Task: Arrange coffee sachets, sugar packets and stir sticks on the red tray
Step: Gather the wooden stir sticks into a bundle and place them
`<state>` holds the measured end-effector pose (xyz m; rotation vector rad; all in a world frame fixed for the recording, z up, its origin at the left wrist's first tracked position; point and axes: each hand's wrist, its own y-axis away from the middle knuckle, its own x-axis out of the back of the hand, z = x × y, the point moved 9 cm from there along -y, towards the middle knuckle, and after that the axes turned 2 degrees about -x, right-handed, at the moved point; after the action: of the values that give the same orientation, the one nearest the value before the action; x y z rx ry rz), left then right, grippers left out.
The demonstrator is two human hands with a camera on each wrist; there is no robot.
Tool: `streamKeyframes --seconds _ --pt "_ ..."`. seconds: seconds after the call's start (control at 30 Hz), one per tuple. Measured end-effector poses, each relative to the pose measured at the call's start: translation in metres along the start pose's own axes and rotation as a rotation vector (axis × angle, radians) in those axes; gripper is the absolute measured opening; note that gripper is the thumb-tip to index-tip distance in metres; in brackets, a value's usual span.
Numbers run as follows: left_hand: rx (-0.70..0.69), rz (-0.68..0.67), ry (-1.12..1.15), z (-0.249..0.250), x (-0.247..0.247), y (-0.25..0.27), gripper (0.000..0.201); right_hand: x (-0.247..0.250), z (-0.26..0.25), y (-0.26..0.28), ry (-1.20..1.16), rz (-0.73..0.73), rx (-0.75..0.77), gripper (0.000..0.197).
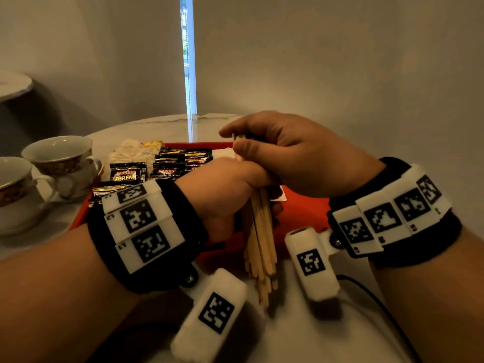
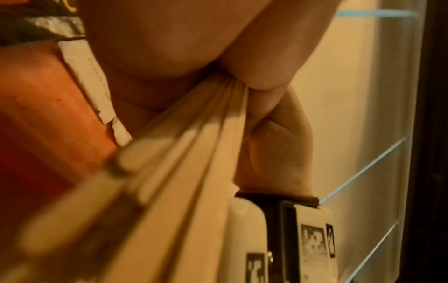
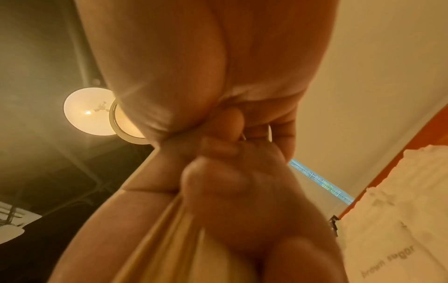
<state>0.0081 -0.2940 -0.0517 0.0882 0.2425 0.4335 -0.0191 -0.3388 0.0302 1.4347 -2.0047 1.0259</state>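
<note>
The marble table [image 1: 157, 124] carries my red tray [image 1: 301, 210], with two teacups [image 1: 59, 158] standing just beside its left edge. On the tray's far left lie the dark coffee sachets [image 1: 167, 166]; pale sugar packets [image 1: 131, 150] sit behind them, and one marked "brown sugar" [image 3: 387, 239] shows in the right wrist view. My left hand [image 1: 222, 189] is curled round the middle of the bundle of stir sticks [image 1: 259, 244], held upright over the tray's near edge. My right hand [image 1: 296, 153] is wrapped round the top ends, squaring them. The sticks appear to be the step in hand; next I judge they must be laid flat on the bare red area without scattering.
</note>
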Motion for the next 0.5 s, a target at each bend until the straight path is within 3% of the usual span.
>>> streamKeyframes --seconds 0.17,0.3,0.37,0.5 --pt "-0.023 -0.024 -0.001 0.008 -0.001 0.001 0.013 0.023 -0.001 0.001 -0.103 0.186 0.038 0.032" --pt "-0.048 -0.017 0.017 0.011 0.001 0.001 0.010 0.003 -0.004 0.000 -0.159 0.057 0.050 0.032" --pt "-0.067 -0.009 0.019 0.013 0.003 0.002 0.010 0.003 -0.004 0.001 -0.157 0.074 0.053 0.035" --pt "-0.192 0.072 0.116 0.032 0.010 0.003 0.007 0.029 0.002 0.002 -0.302 0.300 0.041 0.035"
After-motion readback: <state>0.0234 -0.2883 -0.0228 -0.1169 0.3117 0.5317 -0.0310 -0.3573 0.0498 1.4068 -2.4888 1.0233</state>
